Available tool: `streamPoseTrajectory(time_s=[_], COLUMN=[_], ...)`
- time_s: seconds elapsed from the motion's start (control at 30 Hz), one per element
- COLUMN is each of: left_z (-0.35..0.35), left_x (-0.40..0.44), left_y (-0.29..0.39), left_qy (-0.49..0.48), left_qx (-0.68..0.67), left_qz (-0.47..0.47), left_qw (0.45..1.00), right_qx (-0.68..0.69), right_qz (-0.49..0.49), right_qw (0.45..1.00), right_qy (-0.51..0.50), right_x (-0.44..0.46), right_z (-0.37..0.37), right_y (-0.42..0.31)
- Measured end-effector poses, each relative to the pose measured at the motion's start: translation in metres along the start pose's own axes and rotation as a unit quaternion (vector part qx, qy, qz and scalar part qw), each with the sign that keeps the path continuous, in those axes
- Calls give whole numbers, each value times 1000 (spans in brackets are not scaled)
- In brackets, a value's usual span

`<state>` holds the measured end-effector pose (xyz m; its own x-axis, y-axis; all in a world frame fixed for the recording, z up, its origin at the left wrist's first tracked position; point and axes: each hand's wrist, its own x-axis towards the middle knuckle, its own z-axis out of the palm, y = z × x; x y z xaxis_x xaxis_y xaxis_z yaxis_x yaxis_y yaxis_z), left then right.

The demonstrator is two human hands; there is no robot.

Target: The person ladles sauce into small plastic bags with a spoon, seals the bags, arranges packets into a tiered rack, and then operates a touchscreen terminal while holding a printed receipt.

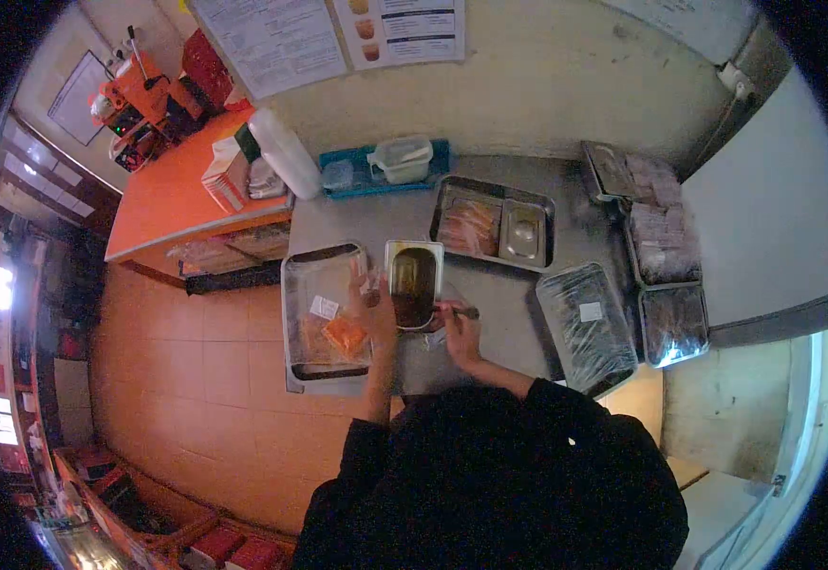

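A small rectangular steel pan with brown contents stands in front of me on the metal table. Beside its left wall is my left hand, fingers spread, partly over the edge of a tray. Orange food pieces and a white label show in that tray, seemingly under clear wrap. At the pan's lower right corner, my right hand is closed around a thin dark handle. The far end of what it holds cannot be made out.
Behind the pan sits a tray with pinkish food and a lidded steel pan. To the right lie a wrapped tray and several packed trays. A blue tray with plastic tubs is at the wall; an orange counter stands left.
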<state>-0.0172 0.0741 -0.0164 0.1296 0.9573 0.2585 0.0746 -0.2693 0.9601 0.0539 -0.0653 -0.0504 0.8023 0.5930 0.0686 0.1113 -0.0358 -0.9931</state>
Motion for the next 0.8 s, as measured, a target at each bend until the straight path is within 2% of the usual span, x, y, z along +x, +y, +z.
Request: streamPoseTrajectory(time_s=[0.07,0.1,0.17,0.2,0.27,0.37,0.4,0.43,0.47,0.57,0.67,0.73,0.8], left_z=[-1,0,4,6,8,9,7,6,7,6,6,1,5], left_x=[-1,-2,-4,-6,-7,-5,-6,-6,-4,1,6,6,13], left_y=[3,4,8,5,-5,-7,14,26,27,15,4,32,8], left_qy=[-12,-3,5,6,6,11,1,-8,-7,-13,20,-34,-14], left_qx=[-3,-8,-12,-3,8,47,33,19,18,11,74,34,43], left_qz=[-24,-4,17,29,40,101,43,-15,-14,41,99,-21,13], left_qw=[1000,1000,1000,1000,999,994,999,1000,1000,999,992,999,999], right_qx=[128,128,214,215,290,348,349,391,431,448,431,411,391], right_qz=[64,66,153,153,219,238,238,260,282,318,289,265,241], right_qw=[990,989,964,964,921,901,901,877,851,830,850,867,883], right_qy=[22,23,43,43,137,101,100,103,105,96,95,95,95], right_x=[-7,-7,-4,-1,3,4,5,8,11,21,33,45,56], right_z=[8,7,6,6,6,-11,-15,-19,-23,-31,-34,-37,-42], right_y=[6,2,-6,-1,17,1,7,19,31,42,2,-12,-31])
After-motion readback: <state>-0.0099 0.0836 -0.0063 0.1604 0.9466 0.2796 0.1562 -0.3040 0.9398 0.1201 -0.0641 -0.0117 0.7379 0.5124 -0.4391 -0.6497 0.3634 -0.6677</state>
